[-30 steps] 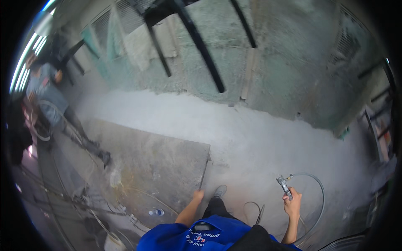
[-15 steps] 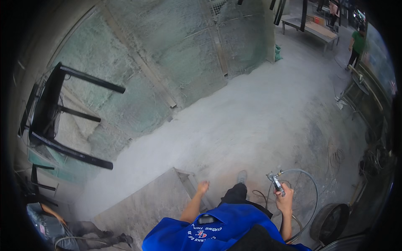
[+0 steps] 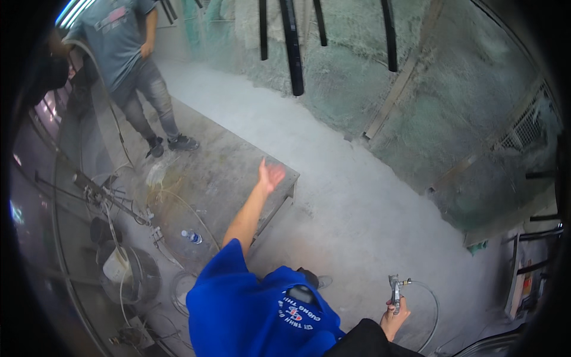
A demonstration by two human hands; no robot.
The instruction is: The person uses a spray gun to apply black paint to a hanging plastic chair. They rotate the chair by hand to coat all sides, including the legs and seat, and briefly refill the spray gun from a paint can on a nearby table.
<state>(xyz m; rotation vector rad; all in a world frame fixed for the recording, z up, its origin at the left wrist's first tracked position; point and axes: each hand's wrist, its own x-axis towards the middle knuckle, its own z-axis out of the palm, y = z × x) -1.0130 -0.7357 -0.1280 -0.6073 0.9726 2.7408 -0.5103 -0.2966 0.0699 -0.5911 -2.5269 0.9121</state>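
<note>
Your left hand hangs open-palmed above the dusty raised platform (touching nothing). Your right hand grips the spray gun, hose trailing, low at right. Likely between passes; next, aim it.

- A small clear plastic bottle with a blue label lies on its side on the floor to my left, near the hoses.
- The chest of my blue shirt carries a printed patch in white and red lettering.
- A red-and-white carton stands upright at the far right edge, too blurred to tell more.
</note>
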